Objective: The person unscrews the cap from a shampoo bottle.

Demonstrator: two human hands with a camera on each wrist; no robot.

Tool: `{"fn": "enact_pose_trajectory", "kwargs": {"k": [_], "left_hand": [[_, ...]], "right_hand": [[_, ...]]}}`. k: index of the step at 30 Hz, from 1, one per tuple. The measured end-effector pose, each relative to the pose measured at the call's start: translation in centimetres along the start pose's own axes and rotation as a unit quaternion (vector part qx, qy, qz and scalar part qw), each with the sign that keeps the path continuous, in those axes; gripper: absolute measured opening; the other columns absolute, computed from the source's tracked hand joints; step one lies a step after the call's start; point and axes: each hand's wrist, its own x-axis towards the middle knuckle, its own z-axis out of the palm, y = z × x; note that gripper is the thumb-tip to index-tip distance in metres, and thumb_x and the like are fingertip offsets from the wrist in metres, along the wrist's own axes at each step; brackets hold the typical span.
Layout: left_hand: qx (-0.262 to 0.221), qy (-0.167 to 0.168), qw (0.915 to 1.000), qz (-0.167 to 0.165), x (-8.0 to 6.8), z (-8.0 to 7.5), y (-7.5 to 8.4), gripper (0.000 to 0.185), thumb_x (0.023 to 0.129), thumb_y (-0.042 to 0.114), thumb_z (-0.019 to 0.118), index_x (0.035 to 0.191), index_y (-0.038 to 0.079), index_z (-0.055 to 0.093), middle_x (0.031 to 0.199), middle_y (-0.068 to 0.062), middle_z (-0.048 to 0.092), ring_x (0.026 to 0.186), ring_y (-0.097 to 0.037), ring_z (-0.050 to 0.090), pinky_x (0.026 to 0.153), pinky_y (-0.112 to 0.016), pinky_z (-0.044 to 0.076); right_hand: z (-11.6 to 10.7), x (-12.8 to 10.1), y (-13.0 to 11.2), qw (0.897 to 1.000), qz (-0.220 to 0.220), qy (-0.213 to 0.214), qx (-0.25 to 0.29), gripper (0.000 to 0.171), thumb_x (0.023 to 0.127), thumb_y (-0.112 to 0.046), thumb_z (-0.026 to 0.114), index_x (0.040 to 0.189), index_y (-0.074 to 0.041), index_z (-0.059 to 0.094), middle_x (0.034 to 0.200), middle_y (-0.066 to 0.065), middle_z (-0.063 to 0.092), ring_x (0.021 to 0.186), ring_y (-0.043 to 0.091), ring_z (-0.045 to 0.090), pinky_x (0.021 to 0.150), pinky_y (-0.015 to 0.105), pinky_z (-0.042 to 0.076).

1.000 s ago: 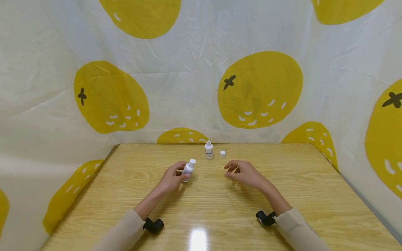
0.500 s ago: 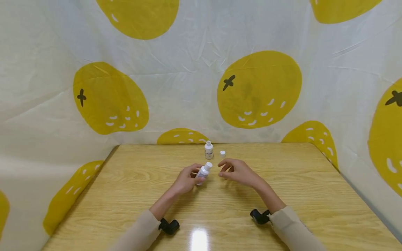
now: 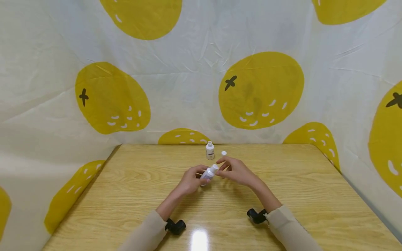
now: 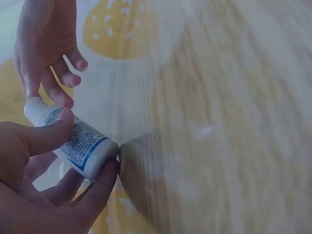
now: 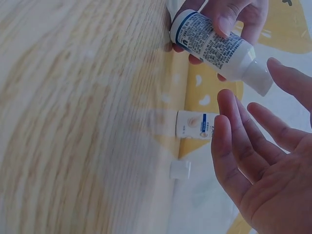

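Note:
My left hand (image 3: 201,176) grips a small white bottle (image 3: 208,173) with a blue-edged label, tilted so its white cap (image 3: 215,167) points up and to the right. In the left wrist view the thumb and fingers wrap the bottle (image 4: 75,141). My right hand (image 3: 223,167) is at the cap with its fingers nearly straight. The right wrist view shows its fingers (image 5: 234,141) and thumb spread on either side of the cap (image 5: 258,78), with a small gap. A second bottle (image 3: 210,150) stands uncapped behind, and a loose white cap (image 3: 224,153) lies to its right.
The wooden table (image 3: 282,195) is ringed by a white cloth backdrop with yellow fruit prints (image 3: 260,90). Black wrist mounts (image 3: 176,226) sit at both sleeves.
My left hand has carried the bottle to the right, toward the table's middle. My right hand has moved left to meet it and now reaches the cap.

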Motion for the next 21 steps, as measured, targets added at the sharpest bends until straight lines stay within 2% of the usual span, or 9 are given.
{"fn": "enact_pose_trajectory", "kwargs": {"k": [11,21], "left_hand": [[0.047,0.001,0.9989,-0.009,0.29,0.63,0.76,0.039,0.087,0.011,0.084,0.125,0.014,0.073,0.119,-0.013,0.075,0.1,-0.027,0.071,0.086,-0.043,0.058],[0.047,0.004,0.9988,-0.007,0.38,0.88,0.79,0.038,0.086,0.012,0.085,0.123,0.014,0.074,0.117,-0.011,0.075,0.098,-0.024,0.07,0.083,-0.041,0.058]], "right_hand": [[-0.08,-0.22,-0.09,1.0,0.007,0.023,-0.015,0.033,0.096,-0.023,0.074,0.12,0.0,0.068,0.099,0.016,0.073,0.082,0.038,0.073,0.063,0.032,0.054],[-0.07,-0.13,0.0,0.999,0.011,0.026,-0.027,0.023,0.098,-0.023,0.072,0.11,-0.004,0.073,0.09,0.008,0.073,0.08,0.036,0.071,0.061,0.03,0.051]]}}
